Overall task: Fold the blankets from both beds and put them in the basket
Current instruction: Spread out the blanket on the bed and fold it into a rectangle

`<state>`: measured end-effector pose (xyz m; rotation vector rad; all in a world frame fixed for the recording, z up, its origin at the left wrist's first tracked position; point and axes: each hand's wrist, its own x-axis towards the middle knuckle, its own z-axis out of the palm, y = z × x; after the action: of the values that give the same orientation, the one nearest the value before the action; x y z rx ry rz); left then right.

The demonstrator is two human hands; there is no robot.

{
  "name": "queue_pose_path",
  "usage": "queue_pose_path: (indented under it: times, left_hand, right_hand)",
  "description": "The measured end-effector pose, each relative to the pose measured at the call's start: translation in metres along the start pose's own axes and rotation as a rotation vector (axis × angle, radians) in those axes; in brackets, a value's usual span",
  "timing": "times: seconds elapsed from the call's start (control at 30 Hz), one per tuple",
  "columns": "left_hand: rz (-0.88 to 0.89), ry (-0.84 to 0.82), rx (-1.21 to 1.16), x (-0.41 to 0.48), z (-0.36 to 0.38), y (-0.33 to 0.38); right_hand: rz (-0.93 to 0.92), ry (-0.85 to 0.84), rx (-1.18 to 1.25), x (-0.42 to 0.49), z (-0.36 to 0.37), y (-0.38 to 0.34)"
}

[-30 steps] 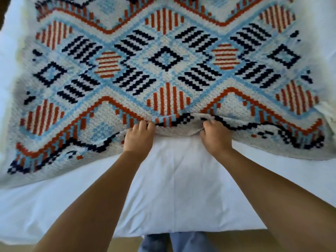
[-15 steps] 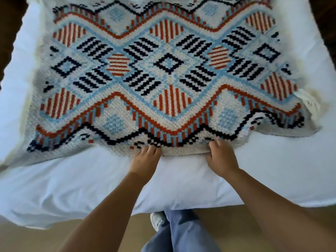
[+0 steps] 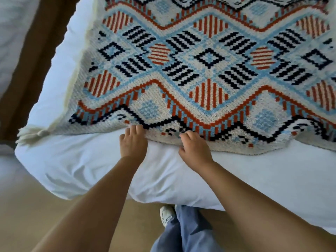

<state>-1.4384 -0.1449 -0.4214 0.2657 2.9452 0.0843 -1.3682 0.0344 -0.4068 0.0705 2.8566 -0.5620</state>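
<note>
Patterned blanket (image 3: 209,70) is lying spread on the white bed (image 3: 263,179). Left hand (image 3: 133,143) is touching its near edge, fingers straight; right hand (image 3: 194,149) is curling fingers there, grip indiscernible.

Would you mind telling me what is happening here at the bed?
A person stands at a white bed with both hands at the near edge of a patterned blanket, which lies spread flat on it. The left hand rests straight fingers on the edge. The right hand curls its fingers at the edge, but it is unclear whether they pinch it. The blanket is not yet folded, and no basket is in view.
</note>
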Motion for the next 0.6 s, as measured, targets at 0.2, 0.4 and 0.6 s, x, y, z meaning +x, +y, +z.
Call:
queue_pose_path:
  times: [0.2, 0.4, 0.6]
  left_hand:
    - [0.066, 0.26, 0.028, 0.036, 0.013, -0.03]
    - [0.065, 0.04, 0.132, 0.048, 0.016, -0.064]
    - [0.162, -0.116, 0.176, -0.007, 0.016, -0.087]
  right_hand:
    - [-0.036, -0.097, -0.168, 0.04, 0.029, -0.028]
    - [-0.091, 0.006, -0.151, 0.034, 0.04, -0.033]
    - [-0.087, -0.093, -0.136, 0.012, 0.045, -0.036]
